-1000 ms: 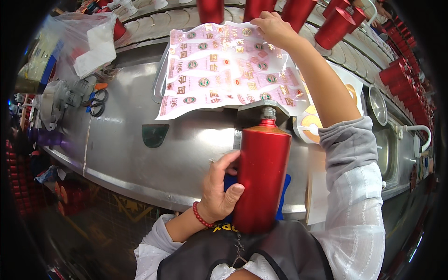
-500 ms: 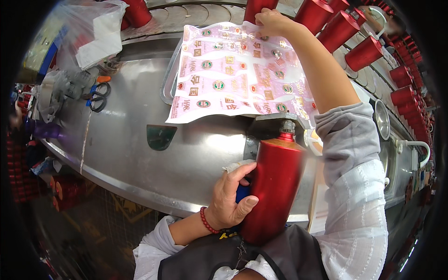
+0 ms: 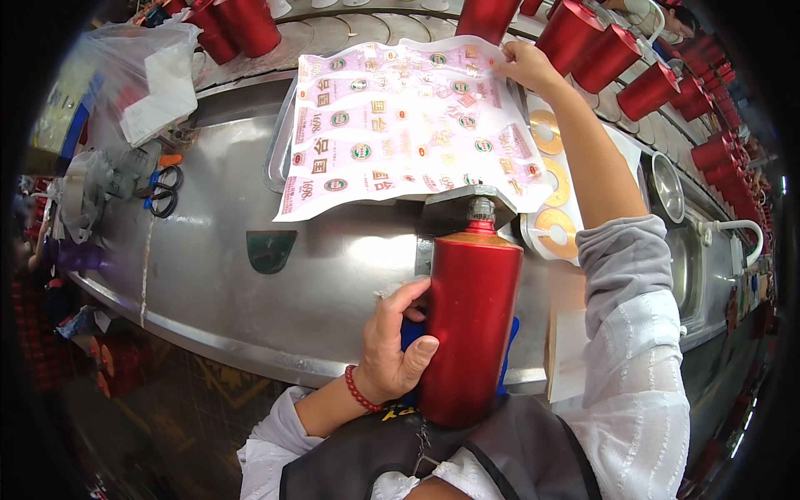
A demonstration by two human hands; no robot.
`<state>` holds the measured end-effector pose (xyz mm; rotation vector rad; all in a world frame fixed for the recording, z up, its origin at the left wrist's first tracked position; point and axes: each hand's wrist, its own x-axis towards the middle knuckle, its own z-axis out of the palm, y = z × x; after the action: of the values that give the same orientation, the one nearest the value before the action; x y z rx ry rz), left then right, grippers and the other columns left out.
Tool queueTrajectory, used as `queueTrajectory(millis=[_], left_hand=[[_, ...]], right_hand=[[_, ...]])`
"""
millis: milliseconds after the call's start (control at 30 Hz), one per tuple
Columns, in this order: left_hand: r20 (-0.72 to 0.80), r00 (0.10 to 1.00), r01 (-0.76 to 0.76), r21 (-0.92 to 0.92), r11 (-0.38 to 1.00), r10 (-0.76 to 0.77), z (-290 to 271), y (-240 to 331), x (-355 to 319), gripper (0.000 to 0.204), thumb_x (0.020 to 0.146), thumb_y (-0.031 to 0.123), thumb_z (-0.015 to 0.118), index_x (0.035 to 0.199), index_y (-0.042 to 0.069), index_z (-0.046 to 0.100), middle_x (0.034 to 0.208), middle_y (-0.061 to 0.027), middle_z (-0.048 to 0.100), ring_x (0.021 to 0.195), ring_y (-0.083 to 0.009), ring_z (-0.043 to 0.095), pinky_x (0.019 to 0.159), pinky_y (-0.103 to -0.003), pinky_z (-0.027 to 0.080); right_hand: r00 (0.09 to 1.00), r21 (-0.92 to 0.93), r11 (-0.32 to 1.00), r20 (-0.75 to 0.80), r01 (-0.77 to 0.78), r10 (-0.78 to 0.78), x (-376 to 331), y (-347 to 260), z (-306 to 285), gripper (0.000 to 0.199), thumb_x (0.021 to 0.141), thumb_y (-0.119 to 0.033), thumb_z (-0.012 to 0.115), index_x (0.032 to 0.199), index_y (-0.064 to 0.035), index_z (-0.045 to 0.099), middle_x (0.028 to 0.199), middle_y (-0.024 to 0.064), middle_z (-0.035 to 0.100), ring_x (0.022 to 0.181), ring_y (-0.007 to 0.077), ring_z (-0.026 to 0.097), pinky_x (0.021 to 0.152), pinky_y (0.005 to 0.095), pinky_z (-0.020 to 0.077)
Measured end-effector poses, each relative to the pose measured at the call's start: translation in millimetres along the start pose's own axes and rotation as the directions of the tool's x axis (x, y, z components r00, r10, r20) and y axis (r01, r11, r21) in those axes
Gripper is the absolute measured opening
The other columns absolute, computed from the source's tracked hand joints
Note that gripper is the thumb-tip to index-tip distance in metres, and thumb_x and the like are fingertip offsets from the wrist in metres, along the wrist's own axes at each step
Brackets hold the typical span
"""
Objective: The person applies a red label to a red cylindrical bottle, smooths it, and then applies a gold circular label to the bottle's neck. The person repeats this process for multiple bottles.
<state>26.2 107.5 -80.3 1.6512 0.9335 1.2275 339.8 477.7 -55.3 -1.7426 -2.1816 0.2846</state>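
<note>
A tall red bottle (image 3: 467, 325) with a narrow neck lies against my body, pointing away from me. My left hand (image 3: 398, 342) grips its side, with a blue cloth under the fingers. Beyond it a large pink sheet of small round and square stickers (image 3: 400, 125) lies spread over the steel table (image 3: 208, 267). My right hand (image 3: 527, 67) reaches far across and pinches the sheet's far right corner. Sheets with gold ring labels (image 3: 554, 192) lie just right of the pink sheet, under my right forearm.
Rows of red bottles (image 3: 608, 54) stand along the far and right edges. Scissors (image 3: 162, 190) and a clear plastic bag with paper (image 3: 142, 83) lie at the left. A round metal dish (image 3: 667, 187) and a white hooked handle (image 3: 737, 229) sit at the right.
My right hand has stayed on the far corner of the sticker sheet. The view has shifted, and the bottle in my left hand now sits more upright in the picture.
</note>
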Motion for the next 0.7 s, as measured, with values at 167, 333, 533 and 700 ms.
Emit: queueTrajectory(millis=[167,333,533,700], left_hand=[[-0.012,1.000,-0.005,-0.001,1.000,0.005,2,-1,-1,0.062,0.101,0.040,0.058,0.138,-0.008,0.047,0.129,-0.0215,0.057,0.094,-0.0255,0.061,0.082,-0.034,0.052],[-0.013,1.000,0.001,0.025,1.000,0.000,1,1,-2,0.061,0.101,0.040,0.057,0.138,-0.008,0.047,0.129,-0.0215,0.057,0.095,-0.0259,0.061,0.083,-0.034,0.052],[0.002,1.000,0.003,0.024,1.000,-0.003,2,4,0,0.061,0.103,0.041,0.054,0.139,-0.007,0.045,0.130,-0.0217,0.056,0.101,-0.0270,0.060,0.084,-0.035,0.051],[0.048,0.996,-0.075,0.115,0.990,0.070,-2,12,-7,0.082,0.097,0.059,0.053,0.141,-0.010,0.042,0.132,-0.0264,0.052,0.117,-0.0363,0.055,0.099,-0.042,0.045]], right_hand=[[0.942,0.001,1.000,-0.333,-0.031,0.030,-1,-2,27,0.035,0.091,-0.035,0.066,0.097,-0.0014,0.073,0.100,0.0158,0.066,0.096,0.0325,0.064,0.088,0.0406,0.0487],[0.760,-0.133,0.986,-0.630,0.096,-0.159,-10,-19,28,0.022,0.091,-0.030,0.068,0.095,-0.0106,0.078,0.105,0.0139,0.066,0.096,0.0340,0.063,0.088,0.0452,0.0506],[0.641,-0.185,0.887,-0.630,0.424,-0.438,-15,-56,-20,0.014,0.090,-0.014,0.070,0.088,-0.0012,0.065,0.101,0.0106,0.063,0.092,0.0268,0.060,0.080,0.0382,0.0494],[0.639,-0.085,0.790,-0.539,0.607,-0.549,-69,-134,-82,0.012,0.089,-0.007,0.069,0.087,0.0003,0.060,0.096,0.0148,0.058,0.087,0.0312,0.060,0.077,0.0386,0.0505]])
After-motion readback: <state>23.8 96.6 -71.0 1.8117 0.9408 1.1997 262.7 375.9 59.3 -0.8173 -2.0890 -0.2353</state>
